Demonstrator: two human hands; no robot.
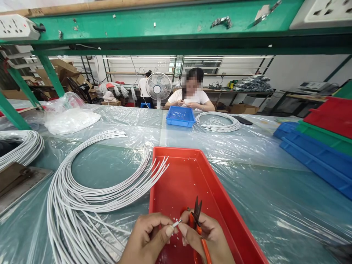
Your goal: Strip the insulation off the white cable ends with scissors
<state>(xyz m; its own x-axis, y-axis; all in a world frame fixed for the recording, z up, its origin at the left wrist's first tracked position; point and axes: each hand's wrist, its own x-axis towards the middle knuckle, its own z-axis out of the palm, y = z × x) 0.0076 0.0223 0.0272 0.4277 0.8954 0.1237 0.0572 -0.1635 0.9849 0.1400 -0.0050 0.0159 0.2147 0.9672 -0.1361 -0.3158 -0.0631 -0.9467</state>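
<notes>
Over the red tray (178,172), my left hand (152,236) pinches a white cable (175,224) close to its stripped-looking end. My right hand (210,234) is closed around orange-handled cutters (197,212), whose dark jaws point up and stand slightly apart. The right thumb and forefinger meet at the tip of the cable, facing the left fingertips. Small white scraps lie on the tray floor beneath both hands. To the left, a large looped bundle of white cables (62,190) rests on the plastic-covered table, its free ends reaching over the tray's left rim.
Another cable coil (24,146) lies far left beside a metal plate (30,187). Across the table a person (203,97) works behind a blue tray (180,123) and a cable coil (220,126). Stacked bins (324,146) stand right. A green beam (165,27) spans overhead.
</notes>
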